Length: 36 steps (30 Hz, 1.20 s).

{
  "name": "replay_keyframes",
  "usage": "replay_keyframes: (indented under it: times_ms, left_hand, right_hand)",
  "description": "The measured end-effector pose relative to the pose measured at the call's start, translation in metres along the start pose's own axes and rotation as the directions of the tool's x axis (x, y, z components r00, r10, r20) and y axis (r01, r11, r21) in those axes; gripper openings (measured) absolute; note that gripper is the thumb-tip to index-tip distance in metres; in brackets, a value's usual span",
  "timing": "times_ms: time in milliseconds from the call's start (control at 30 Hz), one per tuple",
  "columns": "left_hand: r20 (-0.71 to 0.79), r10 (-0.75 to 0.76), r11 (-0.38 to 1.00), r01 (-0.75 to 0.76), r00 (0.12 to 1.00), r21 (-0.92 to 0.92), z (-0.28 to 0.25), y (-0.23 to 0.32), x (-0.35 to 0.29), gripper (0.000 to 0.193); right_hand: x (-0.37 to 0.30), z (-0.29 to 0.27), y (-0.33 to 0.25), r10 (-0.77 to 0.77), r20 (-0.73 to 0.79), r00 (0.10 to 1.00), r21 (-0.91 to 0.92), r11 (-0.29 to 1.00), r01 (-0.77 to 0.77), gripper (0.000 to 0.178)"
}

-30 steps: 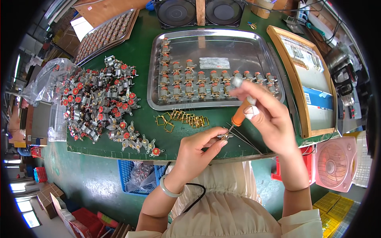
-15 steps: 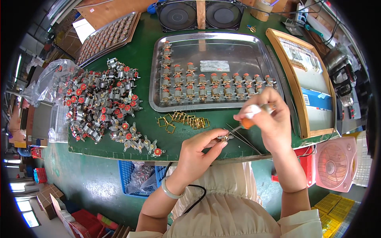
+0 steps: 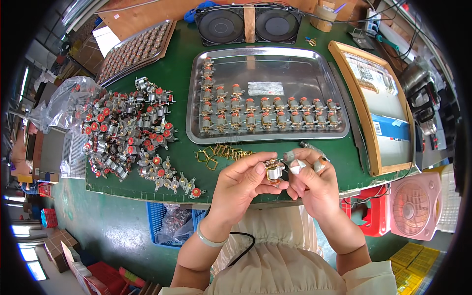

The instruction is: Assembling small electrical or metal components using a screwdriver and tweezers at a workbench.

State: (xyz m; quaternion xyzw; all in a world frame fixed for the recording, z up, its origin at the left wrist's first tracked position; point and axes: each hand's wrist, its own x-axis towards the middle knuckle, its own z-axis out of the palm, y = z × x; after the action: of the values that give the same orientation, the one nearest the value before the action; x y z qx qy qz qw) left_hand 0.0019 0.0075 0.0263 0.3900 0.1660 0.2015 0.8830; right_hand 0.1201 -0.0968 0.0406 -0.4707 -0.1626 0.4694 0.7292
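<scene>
My left hand (image 3: 241, 184) is closed, fingertips and thumb gripping a small silver motor-like part (image 3: 274, 172) with a square brass frame around it and an orange end. Close beside it on the right, my right hand (image 3: 314, 187) has its fingers curled, with white wrapping on the thumb. A screwdriver (image 3: 322, 161) with some orange on its handle sits in the right hand, mostly hidden by the fingers. Several loose brass frames (image 3: 211, 163) lie left of the hands. Beyond them, a metal tray (image 3: 221, 139) bears rows of framed parts with orange tops.
A large heap of unframed parts (image 3: 130, 125) covers the left of the green table, beside a clear plastic bag (image 3: 73, 101). A filled tray (image 3: 135, 49) stands at the back left. Two black fans (image 3: 220, 23) are at the back; a wooden-framed box (image 3: 376, 113) lies right.
My right hand has come down and left, next to the left hand, and the screwdriver's shaft no longer shows. My left hand has turned the part, so its brass frame is visible.
</scene>
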Motion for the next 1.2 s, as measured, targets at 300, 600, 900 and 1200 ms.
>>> replay_keyframes:
  times_ms: [300,600,900,1200]
  left_hand:
    - [0.036,0.005,1.0,-0.006,0.999,0.025,0.002,-0.002,-0.001,0.03]
    - [0.053,0.033,0.998,-0.036,0.998,0.059,0.004,0.001,-0.002,0.036]
    - [0.036,0.174,0.976,-0.177,0.984,0.126,0.002,0.001,-0.003,0.035]
    - [-0.212,0.2,0.967,-0.227,0.956,-0.111,0.013,0.0,-0.004,0.035]
  right_hand:
    - [0.0,-0.003,0.008,-0.115,-0.014,0.993,0.059,0.992,0.115,0.018]
    - [-0.001,-0.011,0.004,-0.116,-0.057,0.992,0.104,0.987,0.121,0.016]
    - [-0.004,-0.027,-0.005,-0.313,-0.029,0.949,-0.472,0.842,0.262,0.03]
    - [-0.025,-0.004,0.006,-0.345,0.104,0.933,-0.218,0.907,0.36,0.032]
